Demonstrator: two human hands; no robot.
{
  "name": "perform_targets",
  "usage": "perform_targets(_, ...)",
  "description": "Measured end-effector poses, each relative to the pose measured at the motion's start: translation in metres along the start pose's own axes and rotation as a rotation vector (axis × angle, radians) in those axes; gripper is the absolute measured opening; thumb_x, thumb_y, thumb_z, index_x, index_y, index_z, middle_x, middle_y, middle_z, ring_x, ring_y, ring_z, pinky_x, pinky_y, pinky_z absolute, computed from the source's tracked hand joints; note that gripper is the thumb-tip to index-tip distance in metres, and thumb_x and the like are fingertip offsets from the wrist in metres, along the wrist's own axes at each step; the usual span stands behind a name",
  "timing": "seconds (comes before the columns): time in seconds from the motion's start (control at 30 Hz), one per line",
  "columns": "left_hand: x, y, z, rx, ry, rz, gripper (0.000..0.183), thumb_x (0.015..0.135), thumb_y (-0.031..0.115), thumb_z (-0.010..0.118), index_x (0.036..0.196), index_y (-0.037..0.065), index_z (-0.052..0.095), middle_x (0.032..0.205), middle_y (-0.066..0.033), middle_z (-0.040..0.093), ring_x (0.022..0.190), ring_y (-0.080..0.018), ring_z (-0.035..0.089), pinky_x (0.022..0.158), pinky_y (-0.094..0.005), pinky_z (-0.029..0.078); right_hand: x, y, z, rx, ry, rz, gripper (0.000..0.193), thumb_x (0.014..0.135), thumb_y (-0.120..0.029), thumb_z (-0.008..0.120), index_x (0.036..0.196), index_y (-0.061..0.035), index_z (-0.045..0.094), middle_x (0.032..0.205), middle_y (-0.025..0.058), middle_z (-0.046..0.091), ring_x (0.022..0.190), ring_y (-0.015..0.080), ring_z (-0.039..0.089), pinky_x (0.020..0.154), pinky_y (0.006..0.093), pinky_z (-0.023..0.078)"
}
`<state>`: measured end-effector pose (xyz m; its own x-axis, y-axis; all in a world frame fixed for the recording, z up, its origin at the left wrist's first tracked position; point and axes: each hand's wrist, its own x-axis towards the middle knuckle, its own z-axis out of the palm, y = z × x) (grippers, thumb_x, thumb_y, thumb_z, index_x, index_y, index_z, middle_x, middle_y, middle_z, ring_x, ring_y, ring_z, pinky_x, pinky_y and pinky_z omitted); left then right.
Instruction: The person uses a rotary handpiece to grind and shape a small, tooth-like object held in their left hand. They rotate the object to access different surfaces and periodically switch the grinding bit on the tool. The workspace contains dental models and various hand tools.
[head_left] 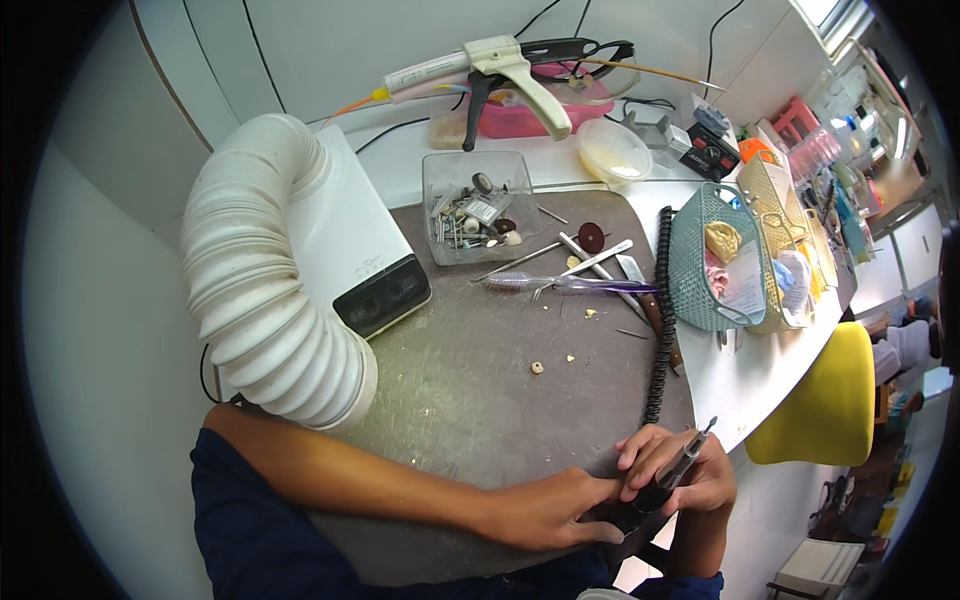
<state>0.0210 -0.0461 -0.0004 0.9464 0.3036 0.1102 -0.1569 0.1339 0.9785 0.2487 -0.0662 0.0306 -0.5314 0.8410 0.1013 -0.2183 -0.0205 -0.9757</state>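
A rotary handpiece (686, 461) with a black body and metal nose is held near the table's right front edge, its pointed bur tilted up and to the right. My left hand (562, 508) has its thumb and fingers closed round the lower black part. Wrapped about the upper body is my right hand (708, 478), its fingers bent. The handpiece's lower end is partly hidden by the hands. Beyond them, a small tooth-coloured piece (537, 368) lies on the grey work mat (480, 400). A black coiled cord (660, 340) runs down the mat's right side.
A white ribbed hose (240, 290) and white machine (350, 220) stand left. Behind the mat sit a clear box (480, 247) of burs, a purple-handled brush (590, 285) and hand tools. A teal basket (705, 285), cream basket (785, 310) and dispensing gun (510, 75) lie farther back; a yellow chair (825, 400) is right.
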Motion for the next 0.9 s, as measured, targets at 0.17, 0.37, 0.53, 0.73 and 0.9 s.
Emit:
perform_targets(0.17,-0.002,0.000,0.010,-0.024,0.197,-0.012,0.041,0.094,0.027,0.067,0.112,-0.008,0.055,0.096,-0.0239,0.068,0.086,-0.0349,0.069,0.076,-0.0397,0.054,0.005,-0.015,0.008,-0.234,0.145,0.102,0.050,0.064,-0.025,0.092,0.100,0.0035,0.071,0.095,0.0140,0.072,0.095,0.0241,0.065,0.084,0.0354,0.050)
perform_targets(0.37,0.003,0.000,0.010,-0.037,0.251,-0.044,0.044,0.093,0.028,0.067,0.114,-0.008,0.053,0.095,-0.0256,0.068,0.085,-0.0389,0.070,0.077,-0.0420,0.056,0.006,-0.015,0.022,-0.184,0.444,0.230,0.061,0.068,-0.033,0.091,0.108,0.0061,0.065,0.101,0.0128,0.069,0.090,0.0194,0.068,0.084,0.0319,0.052)
perform_targets(0.53,0.003,-0.005,0.012,0.021,0.277,-0.068,0.050,0.095,0.033,0.064,0.123,-0.006,0.049,0.091,-0.0244,0.068,0.079,-0.0386,0.070,0.073,-0.0419,0.056,0.036,-0.023,0.012,-0.345,0.409,0.149,0.047,0.097,-0.039,0.063,0.107,0.0067,0.066,0.086,0.0132,0.072,0.079,0.0168,0.070,0.071,0.0280,0.054)
perform_targets(0.73,0.002,-0.001,0.012,0.007,0.267,-0.162,0.056,0.097,0.034,0.061,0.133,-0.005,0.041,0.095,-0.0235,0.068,0.081,-0.0376,0.069,0.076,-0.0414,0.056,0.075,-0.033,-0.002,-0.437,0.330,0.300,0.033,0.100,-0.022,0.056,0.086,0.0041,0.070,0.073,0.0101,0.071,0.070,0.0116,0.066,0.062,0.0240,0.048)
perform_targets(0.9,0.000,0.003,0.008,0.199,0.290,-0.166,0.041,0.090,0.030,0.070,0.108,-0.005,0.059,0.081,-0.0205,0.067,0.070,-0.0363,0.065,0.066,-0.0420,0.052,0.100,-0.028,-0.020,-0.443,0.441,0.194,0.027,0.098,-0.019,0.060,0.083,0.0023,0.070,0.068,0.0068,0.069,0.062,0.0091,0.061,0.060,0.0231,0.046)
